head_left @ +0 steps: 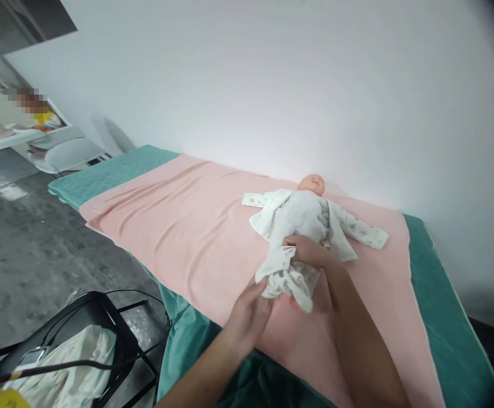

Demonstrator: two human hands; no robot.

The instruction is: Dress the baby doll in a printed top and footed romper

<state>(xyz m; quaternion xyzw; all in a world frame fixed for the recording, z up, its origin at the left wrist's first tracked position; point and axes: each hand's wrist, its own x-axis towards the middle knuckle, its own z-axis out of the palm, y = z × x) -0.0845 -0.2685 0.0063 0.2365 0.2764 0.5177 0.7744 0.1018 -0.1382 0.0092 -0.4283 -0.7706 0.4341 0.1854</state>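
Note:
A baby doll (314, 184) lies on its back, its head toward the wall and its lower end toward me. A white patterned baby jacket (365, 231) lies spread at its sides, sleeves stretched outward, and plain white clothing (300, 212) covers its torso. White patterned baby pants (287, 277) are bunched around its lower legs, with a little of the feet showing below. My right hand (306, 250) is closed on the upper edge of the pants, over the doll's legs. At the lower left side, my left hand (251, 309) pinches the bunched pants between thumb and fingers.
A pink sheet (179, 226) covers the green-topped table (438, 283), which stands against a white wall (272, 85). At lower left, a black chair (98, 311) holds patterned cloth (81, 362), with a black cable (115, 365) crossing it. A white chair (71, 153) and a person are far left.

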